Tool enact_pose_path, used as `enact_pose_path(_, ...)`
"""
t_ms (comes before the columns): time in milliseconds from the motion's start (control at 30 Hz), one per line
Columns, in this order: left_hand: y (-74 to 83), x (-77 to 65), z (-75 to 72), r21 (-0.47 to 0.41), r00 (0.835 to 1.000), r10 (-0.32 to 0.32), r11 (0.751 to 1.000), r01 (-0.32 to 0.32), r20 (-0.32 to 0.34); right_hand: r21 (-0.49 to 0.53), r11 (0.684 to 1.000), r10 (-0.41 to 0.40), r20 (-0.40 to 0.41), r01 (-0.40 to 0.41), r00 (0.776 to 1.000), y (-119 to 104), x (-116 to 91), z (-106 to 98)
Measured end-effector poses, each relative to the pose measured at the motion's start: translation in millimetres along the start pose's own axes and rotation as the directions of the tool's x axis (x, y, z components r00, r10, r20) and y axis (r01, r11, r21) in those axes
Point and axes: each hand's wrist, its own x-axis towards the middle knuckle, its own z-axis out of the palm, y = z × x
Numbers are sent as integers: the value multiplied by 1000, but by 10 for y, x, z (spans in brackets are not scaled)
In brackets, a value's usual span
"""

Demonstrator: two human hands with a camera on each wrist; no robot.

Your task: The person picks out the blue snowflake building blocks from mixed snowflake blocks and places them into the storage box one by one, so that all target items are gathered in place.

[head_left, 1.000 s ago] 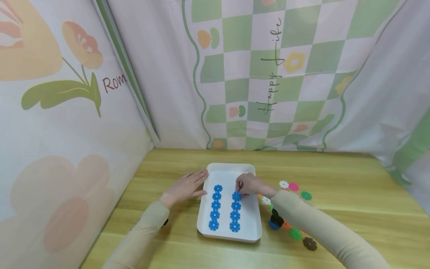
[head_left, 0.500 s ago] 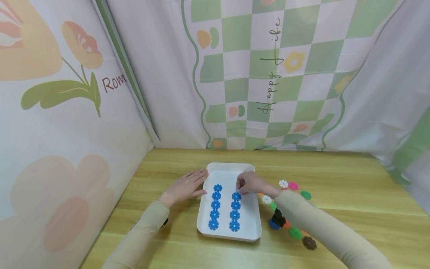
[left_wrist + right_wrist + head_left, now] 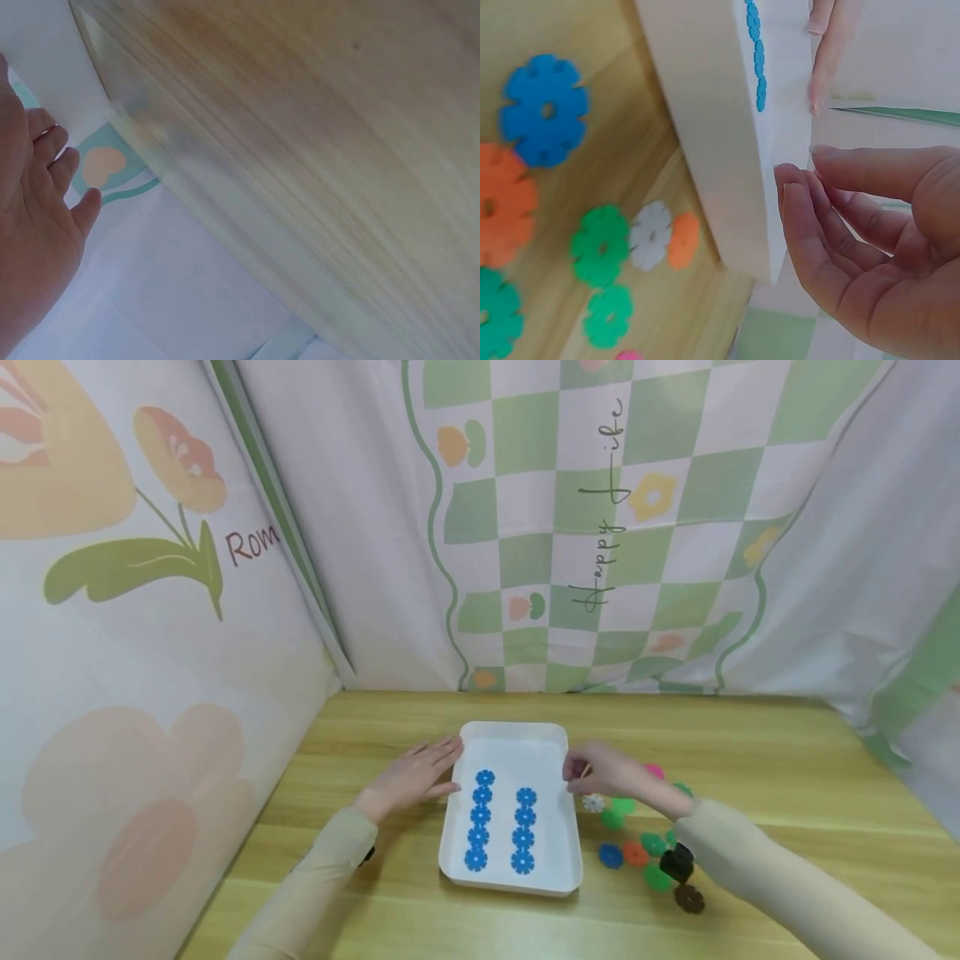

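Note:
A white tray [image 3: 513, 884] lies on the wooden table, holding two columns of blue notched flower-shaped discs: the left column [image 3: 480, 816] reaches farther back than the right one [image 3: 524, 817]. My left hand [image 3: 411, 777] rests against the tray's left rim, fingers straight. Over the right rim is my right hand [image 3: 609, 770], its fingers loosely bent. In the right wrist view the thumb and fingertips of this right hand [image 3: 877, 240] show nothing between them. The left wrist view shows only part of my left hand [image 3: 41, 202].
Loose discs lie on the table right of the tray, among them a blue disc [image 3: 611, 855], an orange disc [image 3: 636, 853], a white disc [image 3: 593, 802] and a brown disc [image 3: 689, 898]. A patterned curtain [image 3: 600, 527] hangs behind the table; a printed wall [image 3: 150, 652] stands at left.
My right hand has left the far end of the right blue column and moved right to the tray's rim, uncovering more loose discs. The left hand stays put.

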Motion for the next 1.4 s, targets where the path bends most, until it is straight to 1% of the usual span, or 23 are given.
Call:
enact_pose_path(133,-12,1,17,8,1000,1,1000,-1,1,17,999,-31,-19,32,999,105,-185,-27)
enact_pose_path(200,-20,3,31,13,1000,2,1000,-2,0,7,1000,-21,-31,22,999,158,-273,-16)
enact_pose_path(300,-30,5,45,8,1000,2,1000,-2,-1,-20,1000,21,-38,-21,999,236,-388,37)
enact_pose_path(400,-37,0,50,-5,1000,-6,1000,6,-3,-40,998,40,-19,-41,999,310,-479,108)
enact_pose_path(533,-30,-9,43,-16,1000,-7,1000,7,-7,2,998,61,40,-61,997,388,-554,206)
enact_pose_path(633,-18,-15,29,-16,1000,-3,1000,3,-4,31,997,70,68,-72,995,411,-589,254)
enact_pose_path(767,-1,-16,8,-32,1000,-4,999,3,-4,44,997,63,79,-66,995,410,-610,291)
enact_pose_path(900,17,-17,-9,-49,1000,-8,999,7,-3,53,992,112,96,-117,989,394,-610,327)
enact_pose_path(1033,24,-20,-19,-43,1000,-6,999,6,1,30,990,131,97,-134,987,384,-608,357)
enact_pose_path(1167,16,-14,3,-24,1000,-6,1000,6,5,6,993,118,99,-119,988,372,-615,370)
enact_pose_path(1233,10,-11,16,-17,1000,-8,1000,8,3,-8,995,98,104,-98,990,368,-620,363)
enact_pose_path(1400,4,-8,29,-10,1000,-8,1000,8,-11,-4,998,64,117,-64,991,372,-624,346)
